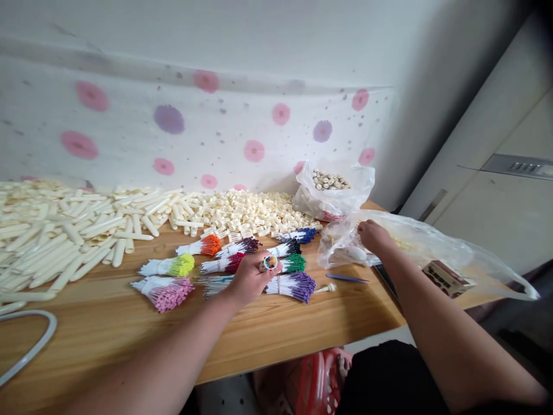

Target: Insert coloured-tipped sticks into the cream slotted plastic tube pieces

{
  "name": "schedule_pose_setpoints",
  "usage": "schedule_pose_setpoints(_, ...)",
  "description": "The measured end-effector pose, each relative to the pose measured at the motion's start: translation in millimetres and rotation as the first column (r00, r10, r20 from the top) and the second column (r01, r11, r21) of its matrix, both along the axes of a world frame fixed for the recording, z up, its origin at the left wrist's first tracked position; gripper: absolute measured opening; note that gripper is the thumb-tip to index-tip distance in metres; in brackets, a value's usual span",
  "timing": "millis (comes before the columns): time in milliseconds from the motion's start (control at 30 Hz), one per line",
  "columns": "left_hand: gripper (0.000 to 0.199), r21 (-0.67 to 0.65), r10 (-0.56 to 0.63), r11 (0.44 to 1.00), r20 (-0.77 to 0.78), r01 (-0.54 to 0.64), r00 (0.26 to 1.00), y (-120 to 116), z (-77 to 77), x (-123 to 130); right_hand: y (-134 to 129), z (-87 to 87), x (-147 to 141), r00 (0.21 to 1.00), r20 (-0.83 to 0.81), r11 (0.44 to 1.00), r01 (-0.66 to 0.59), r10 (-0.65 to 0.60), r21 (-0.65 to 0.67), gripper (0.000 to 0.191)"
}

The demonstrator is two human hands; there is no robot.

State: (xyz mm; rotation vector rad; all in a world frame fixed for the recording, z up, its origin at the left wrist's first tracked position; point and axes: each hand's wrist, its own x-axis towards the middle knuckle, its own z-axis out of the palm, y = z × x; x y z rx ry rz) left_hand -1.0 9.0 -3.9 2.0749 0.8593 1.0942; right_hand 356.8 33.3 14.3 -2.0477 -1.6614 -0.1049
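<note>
My left hand (250, 278) is closed around a multicolour pen barrel (268, 263), its open end turned up toward me and several coloured tips showing inside. Around that hand lie bundles of pen refills with white stems: purple (296, 286), green (294, 263), red (222, 264), pink (168, 293) and yellow (173, 266). My right hand (375, 235) reaches to a clear plastic bag (345, 253) on the right, fingers curled downward. Small pale parts show inside this bag; what the right fingertips hold is hidden.
Cream pen tubes (90, 230) are heaped at the left, beside a pile of short slotted cream parts (259, 213). An upright white bag (332, 193) holds pale pieces. Purple tweezers (345, 278) and a small cream part (326, 287) lie near the table's (302, 331) front right.
</note>
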Motion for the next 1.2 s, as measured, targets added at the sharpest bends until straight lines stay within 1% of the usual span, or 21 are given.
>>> schedule_pose_setpoints(100,0.030,-0.015,-0.002,1.000,0.048,0.003,0.999,-0.1,-0.5,0.0,-20.9,17.9,-9.3,1.000,0.014,1.000,-0.003,0.003,-0.002,0.013)
schedule_pose_setpoints(167,0.027,-0.035,-0.011,0.999,0.084,0.014,0.996,-0.7,-0.8,1.1,-38.0,29.3,-31.2,0.994,-0.055,0.995,-0.099,0.098,-0.012,0.014)
schedule_pose_setpoints(200,0.025,-0.054,-0.013,0.998,0.108,0.019,0.994,-1.1,-1.1,1.8,-46.6,33.4,-46.7,0.977,-0.122,0.983,-0.181,0.177,-0.024,0.018)
schedule_pose_setpoints(233,0.023,-0.081,-0.018,0.996,0.133,0.029,0.991,-1.7,-1.5,2.6,-54.5,36.2,-64.4,0.875,-0.326,0.928,-0.373,0.358,0.017,0.021)
schedule_pose_setpoints(267,0.024,-0.114,-0.025,0.993,0.154,0.043,0.988,-2.3,-2.0,3.4,-61.2,37.3,-83.2,0.718,-0.480,0.848,-0.517,0.504,0.117,0.023)
schedule_pose_setpoints(300,0.026,-0.146,-0.035,0.987,0.168,0.060,0.985,-2.9,-2.6,4.2,-66.3,36.9,-102.2,0.574,-0.570,0.776,-0.599,0.588,0.198,0.023)
schedule_pose_setpoints(333,0.029,-0.174,-0.048,0.982,0.173,0.079,0.984,-3.6,-3.2,5.1,-69.6,35.1,-120.2,0.466,-0.621,0.721,-0.647,0.631,0.247,0.023)
schedule_pose_setpoints(367,0.030,-0.193,-0.066,0.976,0.168,0.099,0.984,-4.2,-3.6,5.8,-71.1,32.0,-136.3,0.390,-0.649,0.678,-0.683,0.654,0.272,0.023)
schedule_pose_setpoints(400,0.030,-0.204,-0.084,0.972,0.155,0.115,0.984,-4.9,-3.7,6.6,-71.3,28.2,-150.0,0.352,-0.671,0.662,-0.695,0.653,0.280,0.024)
schedule_pose_setpoints(467,0.027,-0.213,-0.105,0.969,0.124,0.130,0.987,-6.0,-3.2,8.1,-69.4,19.9,-168.8,0.320,-0.699,0.673,-0.672,0.640,0.309,0.025)
schedule_pose_setpoints(533,0.026,-0.218,-0.103,0.968,0.104,0.123,0.989,-6.8,-1.6,9.3,-67.1,14.6,-177.6,0.320,-0.704,0.687,-0.651,0.634,0.322,0.027)
schedule_pose_setpoints(567,0.028,-0.225,-0.089,0.968,0.100,0.110,0.991,-6.8,-0.6,9.8,-66.3,14.1,-179.1,0.320,-0.696,0.683,-0.652,0.643,0.330,0.027)
schedule_pose_setpoints(667,0.031,-0.291,-0.029,0.954,0.137,0.069,0.990,-5.6,1.8,9.8,-65.6,20.7,-177.4,0.314,-0.631,0.654,-0.627,0.709,0.423,0.026)
schedule_pose_setpoints(733,0.031,-0.343,-0.011,0.936,0.177,0.072,0.984,-4.2,2.2,8.8,-65.8,27.8,-174.4,0.282,-0.616,0.646,-0.564,0.736,0.514,0.022)
schedule_pose_setpoints(800,0.031,-0.361,-0.020,0.927,0.212,0.097,0.977,-3.2,1.9,7.3,-66.4,32.9,-172.3,0.234,-0.639,0.652,-0.507,0.733,0.563,0.020)
schedule_pose_setpoints(867,0.031,-0.345,-0.044,0.930,0.238,0.127,0.970,-2.8,0.9,5.7,-67.4,34.4,-172.3,0.195,-0.665,0.655,-0.505,0.721,0.562,0.020)
schedule_pose_setpoints(900,0.031,-0.332,-0.060,0.932,0.251,0.144,0.966,-2.8,0.4,5.0,-68.0,34.1,-173.1,0.190,-0.667,0.651,-0.519,0.720,0.554,0.020)
schedule_pose_setpoints(1000,0.031,-0.299,-0.095,0.938,0.271,0.178,0.958,-3.2,-1.0,3.4,-69.6,31.5,-176.3,0.183,-0.643,0.612,-0.572,0.744,0.545,0.019)
schedule_pose_setpoints(1067,0.032,-0.299,-0.100,0.937,0.273,0.183,0.957,-3.5,-1.5,3.0,-70.3,30.2,-176.9,0.185,-0.622,0.591,-0.592,0.761,0.547,0.018)
schedule_pose_setpoints(1133,0.033,-0.316,-0.098,0.930,0.281,0.188,0.955,-3.9,-1.7,3.2,-70.7,29.8,-175.8,0.197,-0.620,0.592,-0.605,0.759,0.533,0.019)
schedule_pose_setpoints(1200,0.033,-0.338,-0.101,0.919,0.298,0.204,0.949,-4.5,-1.9,3.5,-71.3,29.8,-173.9,0.207,-0.633,0.605,-0.609,0.746,0.513,0.020)
